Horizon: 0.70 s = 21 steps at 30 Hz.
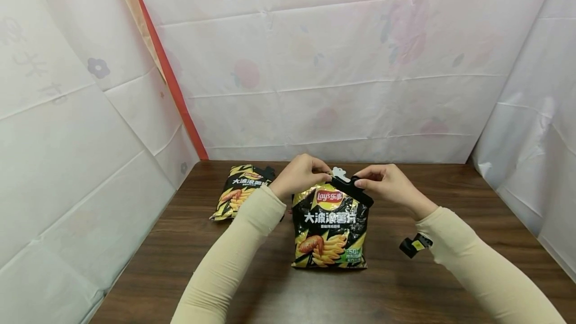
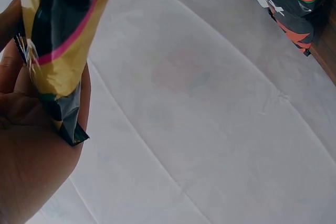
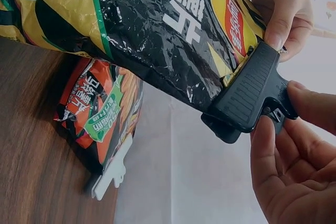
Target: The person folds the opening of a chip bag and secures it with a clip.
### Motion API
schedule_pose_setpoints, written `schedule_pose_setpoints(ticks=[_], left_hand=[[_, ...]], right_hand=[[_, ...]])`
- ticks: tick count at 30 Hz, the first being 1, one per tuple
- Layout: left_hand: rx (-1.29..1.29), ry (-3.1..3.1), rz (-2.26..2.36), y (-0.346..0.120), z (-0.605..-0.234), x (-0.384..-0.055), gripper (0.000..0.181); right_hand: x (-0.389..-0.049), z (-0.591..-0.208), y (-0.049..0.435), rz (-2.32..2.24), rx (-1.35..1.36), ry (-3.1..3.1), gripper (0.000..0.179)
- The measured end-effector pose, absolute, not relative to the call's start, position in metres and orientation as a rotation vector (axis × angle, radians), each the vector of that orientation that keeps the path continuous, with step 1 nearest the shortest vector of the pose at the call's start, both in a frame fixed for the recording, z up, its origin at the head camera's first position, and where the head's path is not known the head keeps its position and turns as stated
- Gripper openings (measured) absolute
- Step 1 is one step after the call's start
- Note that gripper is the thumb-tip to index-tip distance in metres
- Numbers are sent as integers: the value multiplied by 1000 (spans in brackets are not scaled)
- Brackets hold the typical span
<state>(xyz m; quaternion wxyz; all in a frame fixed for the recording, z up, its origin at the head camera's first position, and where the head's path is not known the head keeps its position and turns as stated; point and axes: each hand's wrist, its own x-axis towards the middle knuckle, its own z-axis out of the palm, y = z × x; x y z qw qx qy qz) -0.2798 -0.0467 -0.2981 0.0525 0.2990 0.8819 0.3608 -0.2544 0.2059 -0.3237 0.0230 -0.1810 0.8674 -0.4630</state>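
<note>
A black-and-yellow chip bag (image 1: pixel 330 224) stands upright in the middle of the table. My left hand (image 1: pixel 297 178) pinches its top edge near the left corner; in the left wrist view the bag's side (image 2: pixel 63 56) runs past the palm. With thumb and fingers, my right hand (image 1: pixel 392 188) grips the handle of a black bag clip (image 1: pixel 352 191). That clip (image 3: pixel 247 90) lies across the right part of the bag's top edge in the right wrist view, its far end close to the left thumb.
A second black-and-yellow chip bag (image 1: pixel 238 191) with a black clip (image 1: pixel 265 172) lies at the table's left. Behind the held bag is an orange-and-black chip bag (image 3: pixel 100 111) with a white clip (image 3: pixel 111 174). White patterned sheets (image 1: pixel 337 64) hang around the wooden table (image 1: pixel 180 269).
</note>
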Motion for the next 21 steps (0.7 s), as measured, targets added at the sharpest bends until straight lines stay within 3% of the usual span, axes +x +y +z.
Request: schedule_pose_setpoints(ticks=[21], left_hand=[[842, 2748, 1198, -65, -304, -281, 13]], right_hand=[[-256, -328, 213, -1432, -483, 2560, 41]])
